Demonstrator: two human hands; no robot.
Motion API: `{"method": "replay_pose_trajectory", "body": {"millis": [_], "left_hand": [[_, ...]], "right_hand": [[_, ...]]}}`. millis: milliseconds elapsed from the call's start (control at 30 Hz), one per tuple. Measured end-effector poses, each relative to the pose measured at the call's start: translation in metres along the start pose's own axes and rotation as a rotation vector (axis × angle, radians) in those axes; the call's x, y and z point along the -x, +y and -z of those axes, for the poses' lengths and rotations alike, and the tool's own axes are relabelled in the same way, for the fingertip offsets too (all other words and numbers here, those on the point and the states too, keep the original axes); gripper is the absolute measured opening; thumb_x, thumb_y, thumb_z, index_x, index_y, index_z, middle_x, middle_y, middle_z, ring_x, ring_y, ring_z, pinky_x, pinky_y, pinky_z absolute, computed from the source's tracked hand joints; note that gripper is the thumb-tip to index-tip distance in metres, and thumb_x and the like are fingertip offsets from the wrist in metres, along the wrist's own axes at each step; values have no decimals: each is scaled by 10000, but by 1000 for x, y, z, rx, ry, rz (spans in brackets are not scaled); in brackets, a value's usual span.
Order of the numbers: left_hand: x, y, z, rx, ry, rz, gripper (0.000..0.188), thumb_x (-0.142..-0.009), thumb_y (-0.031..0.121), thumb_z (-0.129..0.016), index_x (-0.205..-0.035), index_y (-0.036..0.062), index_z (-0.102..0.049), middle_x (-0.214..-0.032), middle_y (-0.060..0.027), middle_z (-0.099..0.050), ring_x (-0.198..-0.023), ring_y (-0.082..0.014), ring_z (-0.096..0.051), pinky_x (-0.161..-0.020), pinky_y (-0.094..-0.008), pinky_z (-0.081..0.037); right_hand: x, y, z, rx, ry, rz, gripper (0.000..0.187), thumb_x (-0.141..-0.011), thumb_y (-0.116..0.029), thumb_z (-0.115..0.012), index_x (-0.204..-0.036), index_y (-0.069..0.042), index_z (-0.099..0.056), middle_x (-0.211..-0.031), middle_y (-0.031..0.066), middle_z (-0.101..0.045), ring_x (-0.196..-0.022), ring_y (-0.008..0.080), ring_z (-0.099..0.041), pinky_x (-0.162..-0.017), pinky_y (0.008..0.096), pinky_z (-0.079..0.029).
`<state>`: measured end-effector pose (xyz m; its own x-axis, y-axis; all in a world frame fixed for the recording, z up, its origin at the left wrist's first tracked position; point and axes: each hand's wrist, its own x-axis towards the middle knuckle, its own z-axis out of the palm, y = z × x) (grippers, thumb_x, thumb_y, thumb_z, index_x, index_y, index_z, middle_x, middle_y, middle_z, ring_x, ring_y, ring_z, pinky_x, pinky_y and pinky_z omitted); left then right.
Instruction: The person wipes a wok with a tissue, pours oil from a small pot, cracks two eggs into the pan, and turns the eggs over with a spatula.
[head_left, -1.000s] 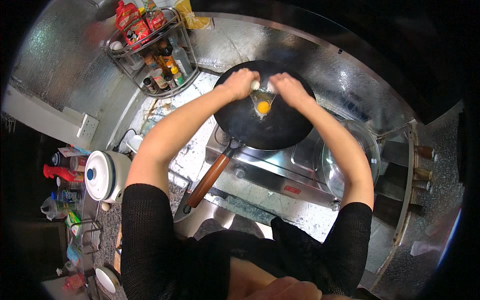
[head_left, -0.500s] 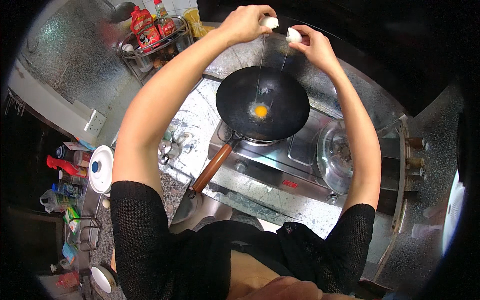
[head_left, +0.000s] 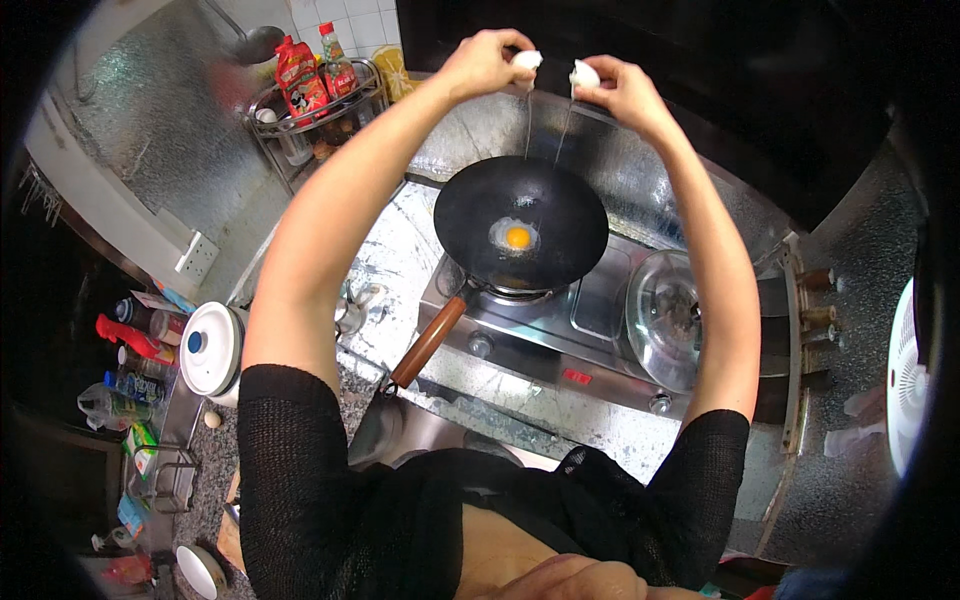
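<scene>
A black wok (head_left: 460, 215) with a brown wooden handle rests on the left burner of a steel gas stove (head_left: 525, 325). In it lies a cracked egg (head_left: 517, 238), its round yolk ringed by white that looks cloudy at the rim. High above the far side of the wok, my left hand (head_left: 487, 64) is closed on one half eggshell (head_left: 527, 62). My right hand (head_left: 628, 90) pinches another half eggshell (head_left: 584, 76), a short gap away. Thin strands of egg white hang from both shells toward the wok.
A glass lid (head_left: 662, 320) covers the right burner. A metal rack (head_left: 318, 122) with sauce bottles stands at the back left. On the left counter are a white lidded pot (head_left: 212, 350), a whole egg (head_left: 212, 420) and a white bowl (head_left: 202, 572). Knives (head_left: 785, 345) hang at the right.
The egg white has spread wider and turned more opaque around the yolk. Both hands still hold the shells over the wok, slightly lower in view. The view has shifted a little.
</scene>
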<state>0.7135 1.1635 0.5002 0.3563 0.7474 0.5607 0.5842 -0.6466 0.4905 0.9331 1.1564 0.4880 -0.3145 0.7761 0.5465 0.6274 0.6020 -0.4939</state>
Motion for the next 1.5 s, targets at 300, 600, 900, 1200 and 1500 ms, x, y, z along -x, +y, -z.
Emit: {"method": "replay_pose_trajectory", "body": {"millis": [300, 600, 900, 1200, 1500], "left_hand": [[69, -58, -78, -74, -212, 68, 369, -596, 152, -723, -939, 99, -596, -861, -124, -621, -837, -261, -589, -752, -337, -452], [56, -14, -44, 535, -163, 350, 338, -740, 132, -652, -1044, 40, -536, -807, -75, -624, -729, -125, -561, -641, -229, -444], [51, 2, -47, 563, -89, 432, 443, -695, 307, -697, -1030, 46, -571, -961, -62, -592, -883, -144, -529, -754, -266, -401], [45, 8, -48, 320, -40, 321, 475, -666, 362, -707, -1023, 64, -610, -1024, -99, -593, -990, -188, -526, -887, -302, -366], [49, 10, -58, 243, -77, 418, 374, -611, 291, -737, -919, 93, -660, -934, -95, -627, -934, -197, -560, -874, -296, -385]], "right_hand": [[54, 26, -72, 601, -417, -153, 392, -577, -175, -737, -916, -35, -599, -905, 149, -612, -888, 285, -584, -740, 369, -481], [67, 33, -83, -585, -111, -365, 407, -675, -129, -701, -1020, 21, -545, -928, 106, -621, -825, 169, -588, -736, 292, -449], [72, 14, -85, -1245, 18, -415, 334, -780, -131, -621, -1067, -3, -506, -988, 65, -558, -850, 105, -530, -762, 210, -443], [64, 3, -59, -1342, 56, -381, 367, -741, -132, -665, -1045, 13, -519, -971, 78, -570, -815, 114, -538, -722, 206, -448], [61, 12, -43, -1321, 37, -400, 287, -755, -133, -649, -998, -19, -547, -907, 34, -571, -752, 71, -534, -656, 171, -471]]}}
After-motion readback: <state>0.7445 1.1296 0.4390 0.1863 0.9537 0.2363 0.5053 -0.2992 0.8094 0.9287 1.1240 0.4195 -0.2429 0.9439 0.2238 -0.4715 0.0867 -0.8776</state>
